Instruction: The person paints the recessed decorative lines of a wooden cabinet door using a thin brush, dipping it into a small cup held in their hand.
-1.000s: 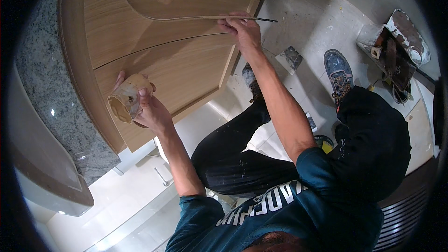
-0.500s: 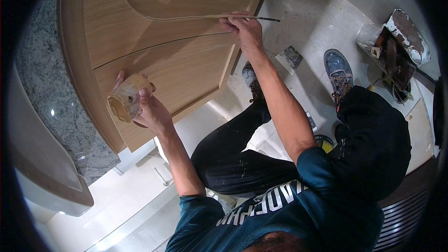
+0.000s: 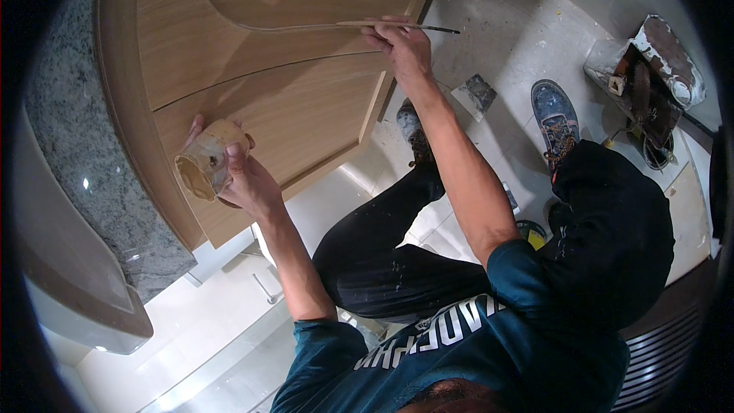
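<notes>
My right hand [image 3: 399, 42] is closed around a thin paintbrush [image 3: 440, 29]. Its dark handle end points right and its pale tip lies leftward along a curved groove in the wood-grain panel [image 3: 306, 84]. Whether the tip touches the panel I cannot tell. At left, my left hand [image 3: 251, 180] grips a small translucent cup [image 3: 214, 149] smeared with tan paint. The cup is tilted, its open mouth facing lower left, and it is held in front of the panel's lower part. Some left fingers are hidden behind the cup.
A speckled stone countertop [image 3: 92, 160] with a pale basin [image 3: 69, 260] lies at left. On the tiled floor are a stained square piece [image 3: 474, 97] and, at far right, a messy container of tools [image 3: 650, 99]. My shoe [image 3: 556, 118] stands between them.
The brush and my right hand have shifted very slightly along the groove. My left hand and the cup have stayed in nearly the same place.
</notes>
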`<state>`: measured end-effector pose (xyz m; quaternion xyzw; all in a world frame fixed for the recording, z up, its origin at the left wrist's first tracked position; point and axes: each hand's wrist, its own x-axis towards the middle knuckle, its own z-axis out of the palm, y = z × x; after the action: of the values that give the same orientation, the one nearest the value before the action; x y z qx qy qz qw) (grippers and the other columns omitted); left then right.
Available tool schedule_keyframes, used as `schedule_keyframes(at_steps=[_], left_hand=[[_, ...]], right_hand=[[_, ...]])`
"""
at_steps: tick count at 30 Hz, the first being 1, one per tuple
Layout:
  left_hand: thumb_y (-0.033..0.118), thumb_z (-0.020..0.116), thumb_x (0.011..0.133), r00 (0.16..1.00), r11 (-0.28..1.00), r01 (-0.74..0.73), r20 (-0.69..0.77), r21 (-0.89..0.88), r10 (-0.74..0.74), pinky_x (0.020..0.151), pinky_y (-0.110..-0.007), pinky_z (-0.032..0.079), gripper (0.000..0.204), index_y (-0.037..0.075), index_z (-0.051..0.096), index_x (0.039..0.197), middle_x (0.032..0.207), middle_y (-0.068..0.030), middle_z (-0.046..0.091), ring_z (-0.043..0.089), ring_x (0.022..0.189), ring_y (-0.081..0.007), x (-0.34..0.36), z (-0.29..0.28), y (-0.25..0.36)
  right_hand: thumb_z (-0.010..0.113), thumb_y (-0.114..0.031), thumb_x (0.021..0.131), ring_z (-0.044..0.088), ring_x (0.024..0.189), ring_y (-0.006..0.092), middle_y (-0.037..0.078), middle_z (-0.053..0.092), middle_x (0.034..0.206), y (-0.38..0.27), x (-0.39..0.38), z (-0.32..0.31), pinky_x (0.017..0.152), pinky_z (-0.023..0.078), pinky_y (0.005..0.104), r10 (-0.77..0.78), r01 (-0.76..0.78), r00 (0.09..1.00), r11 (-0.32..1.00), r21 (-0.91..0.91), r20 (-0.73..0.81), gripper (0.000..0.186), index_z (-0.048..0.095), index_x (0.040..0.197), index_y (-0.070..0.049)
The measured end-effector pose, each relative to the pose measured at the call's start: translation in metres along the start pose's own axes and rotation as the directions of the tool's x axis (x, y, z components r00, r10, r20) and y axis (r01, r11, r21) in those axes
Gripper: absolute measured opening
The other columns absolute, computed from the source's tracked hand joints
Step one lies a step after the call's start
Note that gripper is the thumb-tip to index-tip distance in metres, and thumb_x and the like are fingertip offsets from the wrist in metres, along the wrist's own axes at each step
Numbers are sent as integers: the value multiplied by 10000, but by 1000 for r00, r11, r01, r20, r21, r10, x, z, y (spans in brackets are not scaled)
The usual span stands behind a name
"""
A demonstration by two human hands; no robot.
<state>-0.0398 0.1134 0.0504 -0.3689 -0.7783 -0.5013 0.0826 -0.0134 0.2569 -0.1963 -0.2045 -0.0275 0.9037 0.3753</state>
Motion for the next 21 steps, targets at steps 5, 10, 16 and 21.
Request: schedule_keyframes(at_steps=[5, 10, 16, 21], left_hand=[[310, 800, 849, 1000, 1000, 11, -8, 10, -11, 754, -321, 581, 678, 23, 452, 1355, 1416, -169, 484, 616, 1075, -240, 0, -1, -1], [314, 796, 853, 1000, 1000, 13, -21, 20, -13, 743, -313, 578, 678, 15, 448, 1352, 1414, -170, 485, 620, 1064, -237, 0, 1, -1], [325, 783, 866, 1000, 1000, 19, 2, 21, -19, 747, -306, 574, 677, 0, 441, 1350, 1418, -169, 479, 618, 1060, -228, 0, -1, 0], [327, 781, 867, 1000, 1000, 15, -7, 16, -15, 773, -321, 582, 684, -4, 436, 1356, 1418, -171, 477, 619, 1056, -232, 1, -1, -1]], right_hand=[[636, -2, 908, 715, 945, 289, 234, 672, 1045, 3, -1, 5, 858, 625, 342, 14, -13, 1000, 999, -50, 3, 242, 500, 1103, 44], [635, -9, 913, 719, 937, 289, 241, 673, 1048, 2, 0, -4, 862, 622, 344, -23, 23, 1000, 1000, -7, -6, 236, 506, 1103, 48], [634, -19, 921, 720, 930, 284, 231, 673, 1035, 4, 2, 0, 858, 618, 339, -21, 22, 999, 998, -57, 30, 237, 507, 1107, 51], [637, -18, 918, 718, 931, 278, 228, 672, 1032, 2, 1, -4, 852, 619, 349, -25, 25, 1000, 999, -40, -2, 233, 509, 1102, 47]])
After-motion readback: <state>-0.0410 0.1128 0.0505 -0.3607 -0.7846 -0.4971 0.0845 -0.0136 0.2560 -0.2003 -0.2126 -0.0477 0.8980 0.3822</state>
